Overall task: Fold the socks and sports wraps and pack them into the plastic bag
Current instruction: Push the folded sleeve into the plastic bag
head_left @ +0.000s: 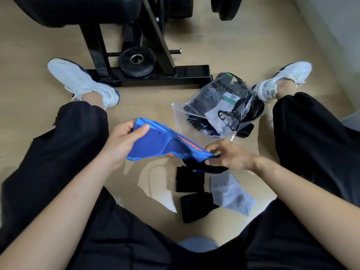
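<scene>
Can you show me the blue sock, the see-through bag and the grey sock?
blue sock (155, 142): head view, on its stretched middle.
plastic bag (178, 110): head view, on its clear left corner.
grey sock (231, 193): head view, on its middle.

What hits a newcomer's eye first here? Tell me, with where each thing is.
The bright blue knit piece with orange stripes sits at centre, stretched between the left hand and right hand, each pinching one end. Beyond it on the tan floor lies the clear plastic bag, already holding folded dark and white textiles. Nearer the person lie black folded wraps and a pale grey sock.
</scene>
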A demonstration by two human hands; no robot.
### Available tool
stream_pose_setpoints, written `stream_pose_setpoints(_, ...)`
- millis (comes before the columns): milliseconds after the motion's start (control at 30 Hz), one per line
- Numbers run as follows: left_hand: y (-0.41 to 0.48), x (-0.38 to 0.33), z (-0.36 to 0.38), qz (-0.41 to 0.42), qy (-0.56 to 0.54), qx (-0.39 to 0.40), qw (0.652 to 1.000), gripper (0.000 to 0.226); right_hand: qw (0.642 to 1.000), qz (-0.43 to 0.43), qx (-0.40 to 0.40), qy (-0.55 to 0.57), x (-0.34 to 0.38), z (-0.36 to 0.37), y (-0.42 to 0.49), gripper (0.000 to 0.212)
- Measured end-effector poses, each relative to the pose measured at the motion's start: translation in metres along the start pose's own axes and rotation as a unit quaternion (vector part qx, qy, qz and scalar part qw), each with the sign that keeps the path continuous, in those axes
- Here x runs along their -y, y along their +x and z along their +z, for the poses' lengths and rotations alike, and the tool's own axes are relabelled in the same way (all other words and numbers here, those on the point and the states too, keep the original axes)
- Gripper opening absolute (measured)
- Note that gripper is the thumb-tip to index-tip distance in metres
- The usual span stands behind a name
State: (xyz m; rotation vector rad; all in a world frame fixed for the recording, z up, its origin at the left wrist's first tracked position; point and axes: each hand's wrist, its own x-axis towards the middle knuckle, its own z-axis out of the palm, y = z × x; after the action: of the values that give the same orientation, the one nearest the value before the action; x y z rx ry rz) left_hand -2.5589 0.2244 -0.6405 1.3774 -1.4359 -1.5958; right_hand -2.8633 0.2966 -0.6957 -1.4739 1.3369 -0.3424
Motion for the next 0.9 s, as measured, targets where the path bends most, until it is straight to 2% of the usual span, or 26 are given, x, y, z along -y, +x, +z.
stream_pose_setpoints(67, 0.003, 0.004, -0.001, -0.013, -0.017, -0.029, 0.999, 0.016, 0.999, 0.009, -0.029, -0.019, -0.001, -0.002, 0.001, 0.008)
stream_pose_setpoints(167, 0.013, 0.016, -0.008, -0.027, -0.009, -0.076, 0.997, 0.017, 0.991, -0.007, -0.083, -0.109, -0.001, -0.004, 0.003, 0.008)
stream_pose_setpoints(267, 0.023, 0.036, -0.013, -0.041, 0.017, -0.108, 0.993, 0.028, 0.989, -0.009, -0.08, -0.124, 0.001, -0.008, -0.004, 0.012)
stream_pose_setpoints(367, 0.031, 0.051, -0.01, -0.054, 0.069, -0.126, 0.988, 0.029, 0.992, 0.012, -0.08, -0.097, -0.001, -0.009, -0.014, 0.017)
stream_pose_setpoints(467, 0.034, 0.058, 0.003, -0.029, 0.193, -0.146, 0.97, 0.023, 0.985, 0.07, -0.145, 0.055, -0.002, 0.0, -0.019, 0.016)
stream_pose_setpoints(567, 0.028, 0.054, 0.023, 0.003, 0.214, -0.106, 0.971, 0.016, 0.956, 0.123, -0.176, 0.201, 0.003, 0.012, -0.017, 0.013)
stream_pose_setpoints(700, 0.015, 0.05, 0.047, 0.014, 0.202, -0.01, 0.979, 0.021, 0.93, 0.136, -0.195, 0.28, 0.009, 0.02, -0.008, 0.016)
stream_pose_setpoints(833, 0.002, 0.048, 0.065, 0.045, 0.192, 0.04, 0.98, 0.015, 0.907, 0.135, -0.188, 0.352, 0.013, 0.026, -0.005, 0.016)
stream_pose_setpoints(900, -0.003, 0.048, 0.071, 0.074, 0.214, 0.063, 0.972, 0.022, 0.897, 0.135, -0.187, 0.378, 0.015, 0.03, -0.004, 0.02)
